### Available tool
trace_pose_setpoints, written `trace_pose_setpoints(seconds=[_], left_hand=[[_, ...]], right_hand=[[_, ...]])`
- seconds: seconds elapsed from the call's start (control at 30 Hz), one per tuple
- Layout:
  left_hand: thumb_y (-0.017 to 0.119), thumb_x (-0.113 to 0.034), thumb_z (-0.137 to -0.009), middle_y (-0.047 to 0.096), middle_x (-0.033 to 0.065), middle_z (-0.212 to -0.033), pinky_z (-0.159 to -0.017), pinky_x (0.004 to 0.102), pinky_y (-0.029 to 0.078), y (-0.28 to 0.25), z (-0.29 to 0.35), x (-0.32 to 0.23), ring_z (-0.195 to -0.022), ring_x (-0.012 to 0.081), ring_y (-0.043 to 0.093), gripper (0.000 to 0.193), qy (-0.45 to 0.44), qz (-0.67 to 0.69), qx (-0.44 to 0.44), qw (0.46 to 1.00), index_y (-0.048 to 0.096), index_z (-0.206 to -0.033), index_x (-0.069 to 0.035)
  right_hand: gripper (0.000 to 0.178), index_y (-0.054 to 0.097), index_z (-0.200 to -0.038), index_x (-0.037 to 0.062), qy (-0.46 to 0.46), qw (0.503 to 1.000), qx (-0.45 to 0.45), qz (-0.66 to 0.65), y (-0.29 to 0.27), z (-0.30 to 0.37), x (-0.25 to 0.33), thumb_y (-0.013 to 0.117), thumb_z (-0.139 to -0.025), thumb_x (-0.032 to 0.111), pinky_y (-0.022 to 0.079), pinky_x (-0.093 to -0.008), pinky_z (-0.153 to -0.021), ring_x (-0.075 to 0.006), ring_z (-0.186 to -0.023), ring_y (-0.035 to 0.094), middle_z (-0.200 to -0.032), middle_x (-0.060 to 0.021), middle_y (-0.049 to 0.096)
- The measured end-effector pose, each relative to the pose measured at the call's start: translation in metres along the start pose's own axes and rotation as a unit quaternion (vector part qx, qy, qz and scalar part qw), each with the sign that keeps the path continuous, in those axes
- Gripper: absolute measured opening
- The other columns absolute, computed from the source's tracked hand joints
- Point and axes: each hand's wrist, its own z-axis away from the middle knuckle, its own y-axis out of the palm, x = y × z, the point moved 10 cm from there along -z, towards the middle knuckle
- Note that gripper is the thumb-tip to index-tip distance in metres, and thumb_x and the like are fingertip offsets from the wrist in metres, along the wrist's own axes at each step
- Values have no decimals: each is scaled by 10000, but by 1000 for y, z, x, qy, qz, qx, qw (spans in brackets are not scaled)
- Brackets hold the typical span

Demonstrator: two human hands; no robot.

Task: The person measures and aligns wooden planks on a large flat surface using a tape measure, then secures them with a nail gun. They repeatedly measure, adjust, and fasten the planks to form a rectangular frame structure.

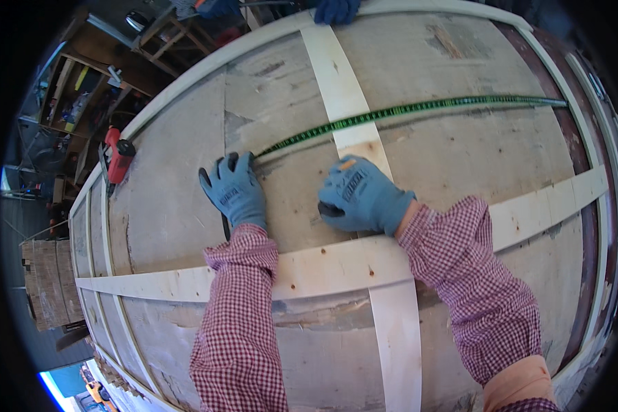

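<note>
A green tape measure (405, 110) stretches in a curve across the large wooden panel (288, 82), from the right edge to my left hand. My left hand (237, 189), in a blue glove with dark fingertips, curls over the tape's near end; its palm hides whatever lies beneath, and a dark strip shows beside the wrist. My right hand (365, 197), gloved alike, is closed just above the pale crosswise batten (336, 268). An orange patch shows at its knuckles; what the fingers hold, if anything, is hidden.
A red power tool (120, 159) rests at the panel's left edge. Another person's blue-gloved hand (336, 10) touches the far edge. A pale lengthwise strip (333, 75) crosses the panel. Wooden shelving (82, 89) and a stack of boards (51, 281) stand to the left.
</note>
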Motion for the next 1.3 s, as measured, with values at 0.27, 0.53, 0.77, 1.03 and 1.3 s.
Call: trace_pose_setpoints(seconds=[0.27,0.53,0.77,1.03,1.3], left_hand=[[567,-161,-843,636,42,-1112,-1116,533,208,-1,2,3,-1134,256,525,210,-8,29,-22,999,693,-1000,-223],[566,-182,-853,623,6,-1153,-1116,500,211,4,2,2,-1146,221,516,240,-6,1,-4,1000,662,-1066,-235],[566,-189,-859,617,3,-1154,-1117,498,211,3,2,1,-1140,214,519,237,-2,-8,3,1000,662,-1068,-244],[572,-197,-864,617,4,-1153,-1119,489,210,2,2,1,-1135,208,522,239,-3,-12,-1,1000,661,-1078,-255],[563,-198,-870,621,26,-1159,-1123,513,203,6,2,2,-1156,241,509,212,-6,4,0,1000,679,-1039,-249]], right_hand=[[226,630,-1018,109,89,906,-317,-265,-69,37,-54,599,-807,184,472,-356,-739,-235,-803,610,-905,-76,632],[565,240,-1476,99,255,708,-558,-350,-92,87,-119,431,-949,28,475,-274,-892,-155,-970,524,-1232,-108,479],[524,244,-1449,23,270,643,-636,-329,-94,118,-143,406,-950,34,291,-345,-1109,-250,-1319,363,-1444,-143,351],[368,415,-1337,138,282,542,-668,-424,-79,127,-156,480,-975,142,450,-264,-752,-112,-808,513,-1058,-50,562],[323,476,-1279,129,286,545,-655,-439,-76,123,-155,521,-963,174,454,-264,-749,-106,-800,511,-1038,-51,567]])
